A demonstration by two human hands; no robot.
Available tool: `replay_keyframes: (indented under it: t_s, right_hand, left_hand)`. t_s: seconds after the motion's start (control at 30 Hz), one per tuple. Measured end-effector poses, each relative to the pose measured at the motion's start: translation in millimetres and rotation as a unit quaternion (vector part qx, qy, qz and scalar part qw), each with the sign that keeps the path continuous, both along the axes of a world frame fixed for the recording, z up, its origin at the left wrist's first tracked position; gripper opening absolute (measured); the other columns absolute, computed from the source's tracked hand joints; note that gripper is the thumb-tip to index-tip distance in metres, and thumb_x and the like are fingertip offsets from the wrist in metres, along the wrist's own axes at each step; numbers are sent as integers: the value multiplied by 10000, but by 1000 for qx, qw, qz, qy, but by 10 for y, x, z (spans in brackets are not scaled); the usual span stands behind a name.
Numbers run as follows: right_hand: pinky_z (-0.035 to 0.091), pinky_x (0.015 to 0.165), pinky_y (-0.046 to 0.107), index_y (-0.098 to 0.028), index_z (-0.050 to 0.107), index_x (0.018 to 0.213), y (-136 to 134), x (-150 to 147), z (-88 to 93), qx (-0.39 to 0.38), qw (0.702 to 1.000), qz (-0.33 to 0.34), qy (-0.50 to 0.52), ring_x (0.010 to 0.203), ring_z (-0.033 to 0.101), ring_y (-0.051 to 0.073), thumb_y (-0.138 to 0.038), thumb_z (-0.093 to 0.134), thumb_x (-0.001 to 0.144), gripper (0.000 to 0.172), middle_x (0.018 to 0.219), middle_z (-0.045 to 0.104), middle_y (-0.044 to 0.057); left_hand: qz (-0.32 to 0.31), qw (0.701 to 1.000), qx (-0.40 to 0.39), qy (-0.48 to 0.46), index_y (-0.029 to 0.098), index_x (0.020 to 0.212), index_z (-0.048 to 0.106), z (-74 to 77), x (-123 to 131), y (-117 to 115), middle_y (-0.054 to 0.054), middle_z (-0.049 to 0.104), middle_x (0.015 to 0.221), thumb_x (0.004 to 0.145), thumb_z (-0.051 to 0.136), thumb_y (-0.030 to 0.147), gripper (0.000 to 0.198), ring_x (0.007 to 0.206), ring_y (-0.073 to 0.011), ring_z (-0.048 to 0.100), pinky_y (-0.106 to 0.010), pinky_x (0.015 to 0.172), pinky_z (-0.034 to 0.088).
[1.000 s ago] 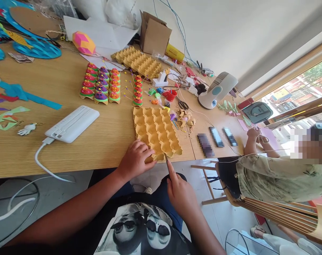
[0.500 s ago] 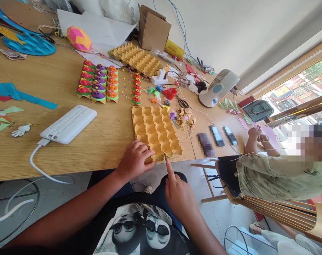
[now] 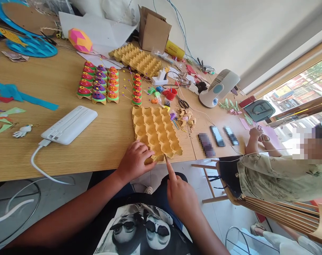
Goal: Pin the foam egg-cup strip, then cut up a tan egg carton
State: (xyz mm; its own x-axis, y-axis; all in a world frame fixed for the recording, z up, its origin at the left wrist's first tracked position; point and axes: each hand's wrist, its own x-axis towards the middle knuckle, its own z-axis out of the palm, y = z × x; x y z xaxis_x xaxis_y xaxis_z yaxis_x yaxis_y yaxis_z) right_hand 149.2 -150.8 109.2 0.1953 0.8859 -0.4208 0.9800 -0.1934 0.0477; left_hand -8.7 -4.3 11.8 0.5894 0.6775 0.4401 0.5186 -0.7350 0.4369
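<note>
A yellow moulded egg tray [image 3: 157,131] lies at the table's front edge, cups facing up. My left hand [image 3: 136,157] grips its near left corner, with the fingers over the rim and cups. My right hand [image 3: 180,193] is closed around a slim knife [image 3: 165,158], its index finger stretched along the top. The blade tip meets the tray's near edge between two cups; the handle is hidden in my palm. Behind the tray stands a row of red and green painted egg cups [image 3: 137,90], with more painted rows [image 3: 99,83] to the left.
A white power bank [image 3: 69,125] with a cable lies left. Scissors [image 3: 182,102], cut tray scraps [image 3: 186,118], phones [image 3: 217,136] and a white fan [image 3: 216,88] are to the right. Another egg tray [image 3: 136,60] lies behind. A person [image 3: 280,173] sits at the right.
Both hands, the knife and the egg tray look almost unchanged. The view has shifted very slightly, and the seated person's head has moved a little to the right.
</note>
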Motion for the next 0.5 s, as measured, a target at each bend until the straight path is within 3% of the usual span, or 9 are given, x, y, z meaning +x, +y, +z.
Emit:
replay_keyframes:
  t_s: [0.33,0.5]
  right_hand:
    - [457,598,273,-208,113,1694,246,-13,-6,-3,1000,9,-3,807,747,215,-214,390,1052,699,1012,764,96]
    - [464,618,279,-214,121,1695,197,5,-27,14,1000,2,14,834,750,225,-212,385,1051,696,1023,770,96]
  left_hand:
    - [-1,1000,-1,8,237,1021,743,5,2,11,-64,685,936,905,675,425,232,1077,-291,578,-494,1086,443]
    - [0,1000,2,15,241,1043,746,-16,-3,11,-63,689,944,916,673,469,271,1079,-290,580,-491,1104,432]
